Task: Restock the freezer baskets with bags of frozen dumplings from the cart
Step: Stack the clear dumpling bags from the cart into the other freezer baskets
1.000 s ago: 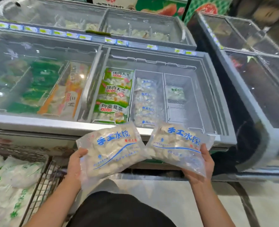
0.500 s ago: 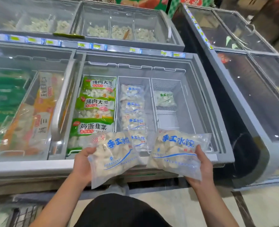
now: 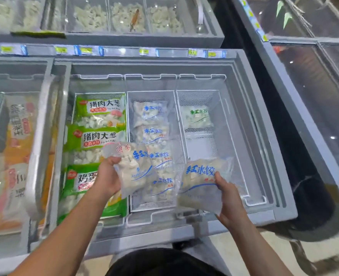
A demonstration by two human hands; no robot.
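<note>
My left hand grips one dumpling bag, long axis tilted away-left; my right hand clutches another bag, tilted likewise, forearms extended.

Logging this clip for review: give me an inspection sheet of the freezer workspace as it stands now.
Surface: open freezer with three wire baskets.
Job's things: middle basket holds blue-print bags; right basket holds one green-print bag; left basket holds green packs.
Clutter: nothing seen.
Grippers: left hand holds a dumpling bag; right hand holds another bag.
Cables: nothing seen.
Surroundings: neighbouring freezers, price tags.
</note>
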